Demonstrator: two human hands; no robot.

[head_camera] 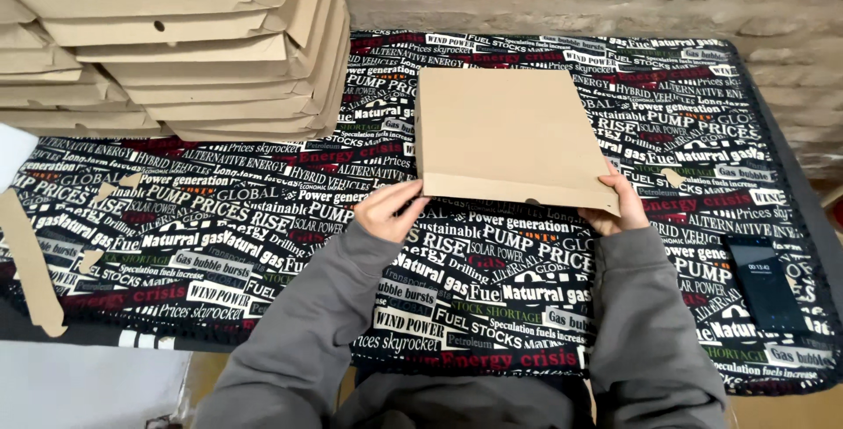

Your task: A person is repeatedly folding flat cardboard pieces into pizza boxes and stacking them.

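Both hands hold the near edge of a folded cardboard box (507, 137): the left hand (387, 208) closes its grip on the near left corner, the right hand (617, 204) on the near right. The box lies flat on the tabletop (263, 227), covered by a word-printed cloth. A stack of folded boxes (176, 43) sits far left, a phone (766, 281) at right.

A plain brown cardboard box (505, 135), folded flat and apparently closed, lies right of the stacked boxes (176, 43).
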